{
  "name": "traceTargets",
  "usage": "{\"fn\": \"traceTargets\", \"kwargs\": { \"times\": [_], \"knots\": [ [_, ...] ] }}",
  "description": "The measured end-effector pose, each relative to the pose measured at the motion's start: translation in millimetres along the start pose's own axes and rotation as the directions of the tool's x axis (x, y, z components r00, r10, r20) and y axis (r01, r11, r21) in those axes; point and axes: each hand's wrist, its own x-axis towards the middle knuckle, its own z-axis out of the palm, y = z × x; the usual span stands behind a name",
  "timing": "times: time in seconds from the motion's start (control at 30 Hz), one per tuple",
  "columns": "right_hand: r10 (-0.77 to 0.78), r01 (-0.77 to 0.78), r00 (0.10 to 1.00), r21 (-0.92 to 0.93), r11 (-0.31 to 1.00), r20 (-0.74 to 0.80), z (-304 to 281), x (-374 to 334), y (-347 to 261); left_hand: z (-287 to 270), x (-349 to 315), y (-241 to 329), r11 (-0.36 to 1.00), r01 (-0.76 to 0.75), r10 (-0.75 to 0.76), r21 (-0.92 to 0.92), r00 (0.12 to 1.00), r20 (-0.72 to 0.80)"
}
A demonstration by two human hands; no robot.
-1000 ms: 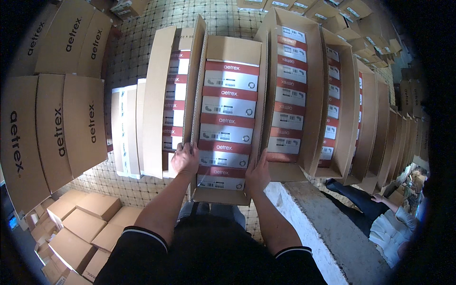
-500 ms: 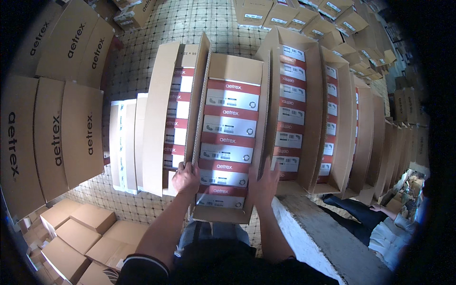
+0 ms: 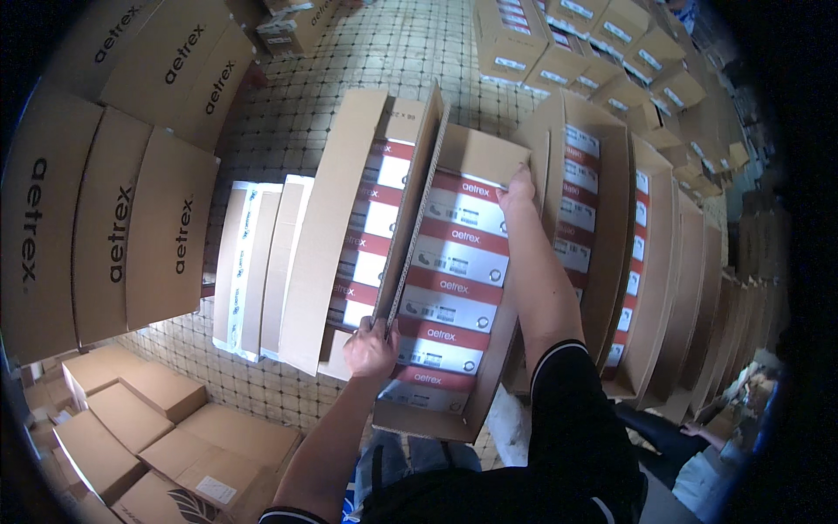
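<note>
So, from the head view: an open middle carton (image 3: 484, 150) is seen between two other open ones, right in front of the person, with its near edge toward the person's lap. It's tilted a bit, the far end leaning left to right of the near one. A single column of red-and-white boxes (image 3: 458, 306) is packed inside, running from the near edge to the far flap.

The upright cardboard along the left edge, toward the near-left corner, is held by the left hand (image 3: 371, 351), grip narrow, fingers curled over the top. The far-right corner is reached by the right hand (image 3: 518, 188), just beside the farthest box; whether anything's actually pinched in that grip can't be told.

Similar boxes are held in the left carton (image 3: 336, 218) and the right carton (image 3: 602, 253). Big closed cartons (image 3: 166, 236) are stacked off left, and tiled floor (image 3: 401, 44) is visible beyond the far edge.
</note>
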Motion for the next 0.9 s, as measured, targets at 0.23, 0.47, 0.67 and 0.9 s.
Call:
{"fn": "traceTargets", "kwargs": {
  "times": [0.23, 0.47, 0.67, 0.9],
  "knots": [
    [-0.032, 0.031, 0.999, 0.158, 0.987, 0.007, 13.9, 4.0, -20.0, -3.1, -1.0, 4.7, 0.999, -0.002, -0.001, -0.053, 0.999, -0.044],
    [-0.676, 0.355, 0.425, 0.576, 0.736, 0.602, 99.0, -155.7, -211.8, -2.3, -2.6, 4.2, 1.000, 0.009, -0.009, -0.023, 1.000, -0.025],
    [-0.601, 0.963, -0.117, 0.238, 0.127, 0.791, 39.5, -227.5, -117.1, -3.6, -3.8, 9.6, 0.999, 0.040, -0.040, 0.013, 0.999, -0.001],
    [-0.006, 0.834, 0.517, -0.502, 0.227, 0.856, -254.2, -333.3, 147.4, -0.5, -1.7, 7.9, 0.996, 0.053, -0.056, 0.077, 0.998, 0.039]
  ]
}}
